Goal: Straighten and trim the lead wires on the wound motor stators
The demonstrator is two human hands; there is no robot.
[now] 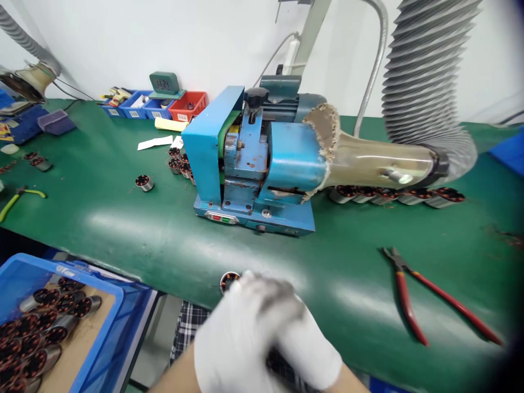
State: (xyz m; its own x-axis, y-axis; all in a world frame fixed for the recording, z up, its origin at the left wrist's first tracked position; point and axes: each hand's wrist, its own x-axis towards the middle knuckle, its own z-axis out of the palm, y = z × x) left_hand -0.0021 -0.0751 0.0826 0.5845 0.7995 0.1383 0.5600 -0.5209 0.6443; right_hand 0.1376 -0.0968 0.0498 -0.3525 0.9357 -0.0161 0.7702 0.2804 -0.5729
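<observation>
Both my hands wear white gloves and meet low in the middle of the head view, blurred by motion. My left hand (233, 330) is closed, with a round motor stator (230, 281) showing at its fingertips, its copper windings facing up. My right hand (305, 341) lies against the left one, and dark smudges mark the gloves where they overlap. Its fingers are smeared, so I cannot make out what they hold. A blue belt-driven machine (249, 164) with red and green buttons stands on the green table (164, 229) beyond my hands.
Red-handled pliers (403, 284) lie to the right. Stators (385, 195) line up under the clear suction duct (376, 161). One stator (144, 183) stands left of the machine. A blue crate (117, 305) at lower left holds several stators. Small bins (188, 106) stand at the back.
</observation>
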